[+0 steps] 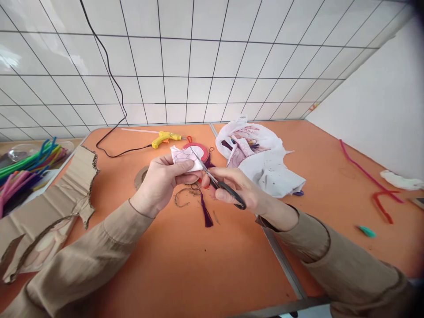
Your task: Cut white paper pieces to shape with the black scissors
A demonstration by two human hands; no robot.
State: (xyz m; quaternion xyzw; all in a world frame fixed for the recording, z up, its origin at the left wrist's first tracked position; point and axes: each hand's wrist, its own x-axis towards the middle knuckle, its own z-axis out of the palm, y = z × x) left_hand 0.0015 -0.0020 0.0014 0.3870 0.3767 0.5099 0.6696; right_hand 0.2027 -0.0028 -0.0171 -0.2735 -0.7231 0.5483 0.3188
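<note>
Closed fingers are what I have at both ends: the left hand (pixel 160 182) pinches a pale pink cloth (pixel 183 154) between thumb and fingers, and the right hand (pixel 245 186) is curled about the black handles of the scissors (pixel 215 181). One blade runs across the right part of the cloth in my view; whether it is cutting, I cannot tell.

The tiled wall (pixel 175 57) rises beyond the grip, well apart from it, behind the far edge of the orange table (pixel 198 269). My widest stretch of tabletop is on the near side of the grip, between the left sleeve (pixel 89 247) and the right sleeve (pixel 313 243). A metal strip (pixel 289 269) crosses the surface, passing below the right wrist toward the near edge.

Torn cardboard (pixel 62 176) lies to the grip's left, its ragged edge facing me. A white plastic bag (pixel 280 170) bulges just beyond the right hand, narrowing that side. Beyond the left hand I have a yellow glue gun (pixel 162 139). A red-rimmed disc (pixel 204 152) shows right behind the cloth, a purple tassel (pixel 207 217) lies just nearer than the grip, and a green scrap (pixel 367 231) sits far to its right.
</note>
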